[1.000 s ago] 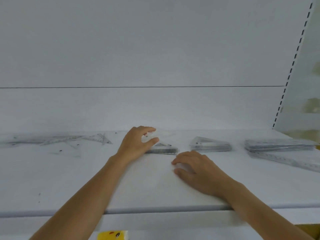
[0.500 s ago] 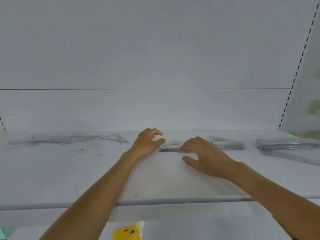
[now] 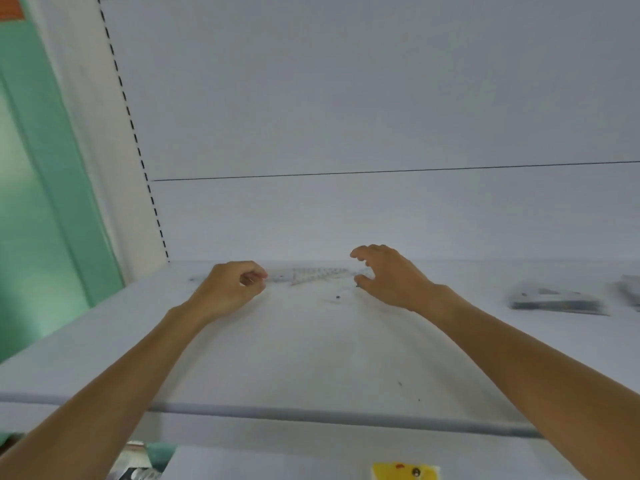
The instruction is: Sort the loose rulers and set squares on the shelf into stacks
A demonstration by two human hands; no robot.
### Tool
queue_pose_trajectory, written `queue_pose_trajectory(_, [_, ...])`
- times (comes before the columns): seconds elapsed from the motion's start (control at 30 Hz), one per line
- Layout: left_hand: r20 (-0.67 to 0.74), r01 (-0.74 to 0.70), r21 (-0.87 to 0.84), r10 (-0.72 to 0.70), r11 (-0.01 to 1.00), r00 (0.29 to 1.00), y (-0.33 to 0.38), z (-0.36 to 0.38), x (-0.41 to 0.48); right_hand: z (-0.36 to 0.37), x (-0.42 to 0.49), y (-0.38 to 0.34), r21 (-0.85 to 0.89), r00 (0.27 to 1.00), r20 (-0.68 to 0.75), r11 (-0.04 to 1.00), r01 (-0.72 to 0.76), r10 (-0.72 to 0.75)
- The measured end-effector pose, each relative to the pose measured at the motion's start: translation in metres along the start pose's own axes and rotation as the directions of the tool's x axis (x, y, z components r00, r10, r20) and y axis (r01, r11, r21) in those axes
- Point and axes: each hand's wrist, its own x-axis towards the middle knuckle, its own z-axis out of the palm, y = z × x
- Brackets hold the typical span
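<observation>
A loose pile of clear rulers and set squares lies at the back of the white shelf. My left hand is at the pile's left end with its fingers curled against the thumb; blur hides whether it pinches a ruler. Over the pile's right end hovers my right hand, fingers spread and arched, holding nothing. A stack of set squares sits further right on the shelf, and the edge of another stack shows at the frame's right border.
The shelf's back panel rises right behind the pile. A perforated upright and a green wall close off the left side. The shelf's front lip crosses below my forearms. A yellow packet lies on the level below.
My view has swung left. Both hands left the small stack in the middle and moved left to the loose pile; the right hand lifted off the shelf and spread its fingers.
</observation>
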Motion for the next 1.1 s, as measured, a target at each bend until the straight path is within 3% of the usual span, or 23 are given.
queue_pose_trajectory(0.13, [-0.018,0.043,0.005,-0.043,0.999,0.999,-0.040,-0.024,-0.005,0.021,0.024,-0.028,-0.028,0.997,0.069,0.999,-0.028,0.030])
queue_pose_trajectory(0.37, [-0.069,-0.006,-0.007,0.005,1.000,0.998,-0.063,-0.033,0.018,0.043,0.062,-0.048,-0.136,0.985,0.156,0.989,-0.057,0.078])
queue_pose_trajectory(0.57, [-0.018,-0.004,0.016,0.004,1.000,1.000,-0.070,-0.028,0.032,0.059,0.082,-0.050,-0.063,0.981,0.150,0.991,-0.117,0.126])
queue_pose_trajectory(0.7, [0.086,-0.013,0.149,0.000,0.989,0.996,-0.081,-0.021,0.035,0.075,0.088,-0.054,-0.025,0.978,0.146,0.989,-0.145,0.147])
queue_pose_trajectory(0.87, [0.118,-0.081,0.133,0.066,0.988,0.991,-0.094,-0.016,0.033,0.084,0.099,-0.046,-0.002,0.966,0.194,0.985,-0.174,0.171])
queue_pose_trajectory(1.0, [0.087,-0.117,0.197,0.101,0.973,0.991,-0.093,-0.018,0.040,0.085,0.103,-0.047,-0.082,0.978,0.170,0.991,-0.107,0.120])
queue_pose_trajectory(1.1, [0.076,-0.148,0.142,0.139,0.979,0.987,-0.087,-0.019,0.040,0.086,0.105,-0.048,-0.235,0.994,0.096,0.972,-0.021,0.045])
